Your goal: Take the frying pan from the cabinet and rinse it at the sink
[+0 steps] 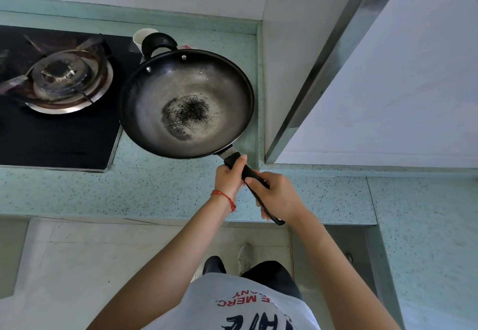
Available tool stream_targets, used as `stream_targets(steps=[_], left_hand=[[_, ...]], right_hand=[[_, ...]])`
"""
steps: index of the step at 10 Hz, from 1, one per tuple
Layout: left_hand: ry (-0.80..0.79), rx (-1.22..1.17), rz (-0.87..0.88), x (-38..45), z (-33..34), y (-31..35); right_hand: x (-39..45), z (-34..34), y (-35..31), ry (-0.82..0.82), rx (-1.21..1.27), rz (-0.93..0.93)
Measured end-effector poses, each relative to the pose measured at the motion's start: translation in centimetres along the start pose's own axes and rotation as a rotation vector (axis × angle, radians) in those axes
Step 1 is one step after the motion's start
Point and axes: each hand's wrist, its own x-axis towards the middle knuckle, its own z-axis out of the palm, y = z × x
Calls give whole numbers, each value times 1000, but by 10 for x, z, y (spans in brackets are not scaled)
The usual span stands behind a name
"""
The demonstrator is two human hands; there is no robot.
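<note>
The frying pan (186,104) is a dark, round, deep pan with a dark speckled patch in its bottom. It is over the green counter, just right of the stove. Its long black handle (252,177) points toward me. My left hand (230,178) is closed around the handle near the pan and wears a red string at the wrist. My right hand (278,197) grips the handle farther back, with the handle's end sticking out below it. No sink is in view.
A gas stove (59,122) with a burner (64,81) lies at the left. Behind the pan stands a white cup (141,36). A white wall and a metal-edged panel (336,52) rise at the right. The speckled green counter (155,190) runs along the front.
</note>
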Motion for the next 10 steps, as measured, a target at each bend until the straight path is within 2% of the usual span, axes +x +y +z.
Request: stream_targets(steps=[4,6,8,10], left_hand=[[11,-129,-11,2,19,-3],[-50,-29,-28,1,15,-2],[-146,187,2,-5,0,1],[-221,343,111,-21,-25,-3]], right_hand=[[8,-23,6,-32,-60,2],[7,-24,6,33,-198,-31],[2,-17,3,210,-540,-43],[-16,-4,5,415,-557,-104]])
